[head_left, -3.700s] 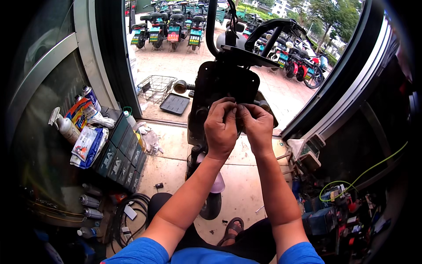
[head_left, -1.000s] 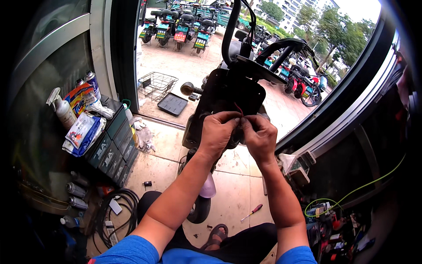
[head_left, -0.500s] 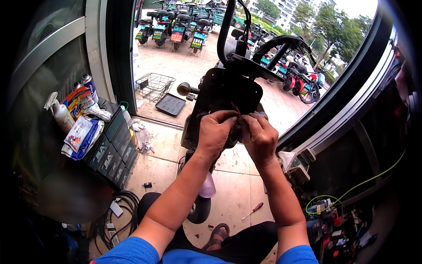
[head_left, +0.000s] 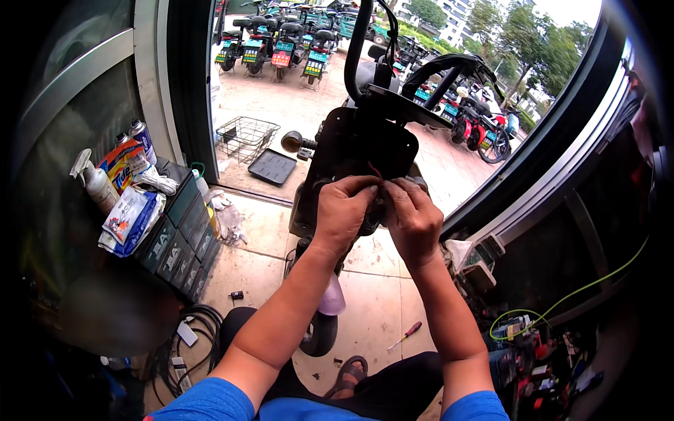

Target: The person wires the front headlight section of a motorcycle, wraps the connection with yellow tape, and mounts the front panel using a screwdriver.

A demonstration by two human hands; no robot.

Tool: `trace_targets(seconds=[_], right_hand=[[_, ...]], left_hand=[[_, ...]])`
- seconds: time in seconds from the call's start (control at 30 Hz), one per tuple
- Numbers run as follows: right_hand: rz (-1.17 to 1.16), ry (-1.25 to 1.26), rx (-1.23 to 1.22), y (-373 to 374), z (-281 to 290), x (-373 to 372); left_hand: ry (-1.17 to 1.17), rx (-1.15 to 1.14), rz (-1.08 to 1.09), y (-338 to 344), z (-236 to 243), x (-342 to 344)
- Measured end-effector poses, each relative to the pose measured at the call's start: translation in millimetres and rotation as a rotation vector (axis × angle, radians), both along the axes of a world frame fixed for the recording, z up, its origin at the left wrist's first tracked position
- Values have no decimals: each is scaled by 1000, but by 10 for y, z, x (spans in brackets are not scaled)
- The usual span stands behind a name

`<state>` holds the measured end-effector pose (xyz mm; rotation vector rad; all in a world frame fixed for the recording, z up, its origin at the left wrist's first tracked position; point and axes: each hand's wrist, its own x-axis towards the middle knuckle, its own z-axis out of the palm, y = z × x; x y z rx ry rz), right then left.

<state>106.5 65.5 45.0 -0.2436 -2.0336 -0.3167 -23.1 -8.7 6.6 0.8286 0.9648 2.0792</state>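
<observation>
In front of me stands an electric scooter (head_left: 365,144) with a dark panel and black bars. A thin red wire (head_left: 375,170) runs out of the panel and down between my fingertips. My left hand (head_left: 342,214) is closed in a pinch at the wire's lower end. Right beside it, nearly touching, my right hand (head_left: 413,221) has thumb and fingers pressed together. The exact spot where the fingertips meet is hidden, so what my right hand pinches cannot be made out. Below my forearms show the scooter's wheel (head_left: 319,335) and a pale purple mudguard (head_left: 332,298).
A screwdriver (head_left: 405,335) and a small black part (head_left: 236,295) lie on the tiled floor. Left stands a drawer cabinet (head_left: 179,242) topped with bottles and packets; black cable (head_left: 203,326) coils below. Beyond the doorway are a wire basket (head_left: 246,133), a black tray (head_left: 272,167) and parked scooters.
My right fingers have shifted slightly at the wire, the index finger looking a little straighter. My left hand stays nearly in place.
</observation>
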Motion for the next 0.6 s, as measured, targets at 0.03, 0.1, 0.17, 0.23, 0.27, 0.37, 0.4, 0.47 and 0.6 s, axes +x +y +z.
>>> trace_targets(seconds=[0.03,0.1,0.17,0.23,0.27,0.37,0.4,0.47,0.6], right_hand=[[15,-21,75,30,2,15],[46,5,-147,13,3,8],[136,86,-805,-64,-62,-47],[521,218,-1763,149,-78,21],[665,230,-2013,285,-78,81],[486,229,-1654,129,-99,63],[332,216,-1345,44,-108,55],[22,81,-518,-36,-71,3],[104,20,-192,21,-52,0]], left_hand=[[2,-4,-1,-5,17,19],[36,-5,28,2,3,27],[100,3,87,37,-62,5],[88,10,89,31,-46,13],[84,13,90,21,-33,20],[81,-63,64,-30,9,21],[82,-61,61,-31,4,13],[85,-56,54,-28,-12,-8],[83,-20,61,-24,-16,-2]])
